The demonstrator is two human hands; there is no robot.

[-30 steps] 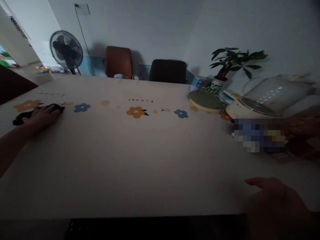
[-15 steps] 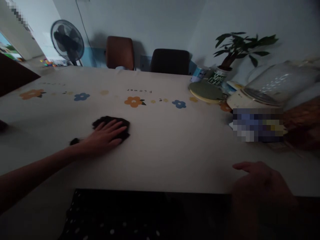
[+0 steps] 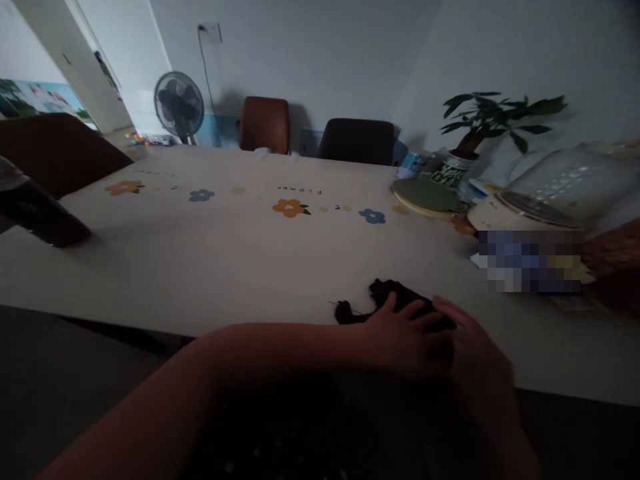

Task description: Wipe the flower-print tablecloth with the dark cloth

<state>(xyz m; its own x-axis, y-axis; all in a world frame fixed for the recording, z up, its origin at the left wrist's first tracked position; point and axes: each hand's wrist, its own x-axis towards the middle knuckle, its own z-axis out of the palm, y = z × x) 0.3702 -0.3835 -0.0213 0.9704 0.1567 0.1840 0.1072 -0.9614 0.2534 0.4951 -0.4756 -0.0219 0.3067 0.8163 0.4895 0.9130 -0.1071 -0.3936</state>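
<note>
A crumpled black cloth (image 3: 400, 293) lies on the white tabletop near its front edge, with a small tuft and a thin thread at its left end. My left hand (image 3: 413, 333) presses down on it with spread fingers, the forearm stretched across the front of the table. At the right end of the cloth, my right hand (image 3: 480, 353) meets the left fingertips, one digit stretched over the cloth. Its other fingers are partly hidden. Part of the cloth is covered by both hands.
A dark bottle or tumbler (image 3: 45, 213) stands at the left. Along the right are a green round mat (image 3: 425, 195), a potted plant (image 3: 457, 157) and a large clear container (image 3: 560, 180). Beyond the table are chairs (image 3: 265, 125) and a fan (image 3: 179, 103).
My left hand has swept the black cloth from the left middle of the table to the front right. My right hand has come to meet it there. The view has shifted left.
</note>
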